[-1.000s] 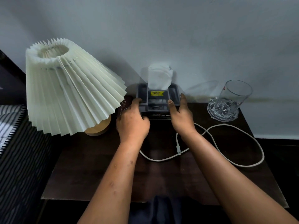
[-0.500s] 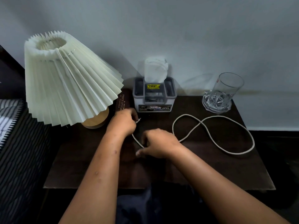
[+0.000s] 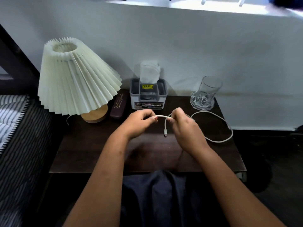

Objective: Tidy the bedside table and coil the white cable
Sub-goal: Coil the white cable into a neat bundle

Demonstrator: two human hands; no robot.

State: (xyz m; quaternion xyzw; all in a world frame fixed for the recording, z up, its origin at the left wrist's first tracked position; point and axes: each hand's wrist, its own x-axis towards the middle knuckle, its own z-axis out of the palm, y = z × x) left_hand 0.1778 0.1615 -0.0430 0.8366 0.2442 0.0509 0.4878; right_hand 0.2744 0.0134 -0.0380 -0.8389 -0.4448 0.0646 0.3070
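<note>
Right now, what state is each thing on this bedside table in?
White cable, uncoiled; one stretch held between both hands, plug end dangling, rest looped on dark wooden table.
Left hand, pinching cable.
Right hand, gripping cable.
Cream pleated-shade lamp, upright, unlit.
Clear glass tumbler, upright, apparently empty.
Grey tissue box, tissue sticking up.
Dark brown oblong case, closed, flat.

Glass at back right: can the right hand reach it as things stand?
Probably yes: the glass stands beyond the right hand, with only a flat loop of the white cable between them. That hand pinches the cable, so it must let go first.
</note>
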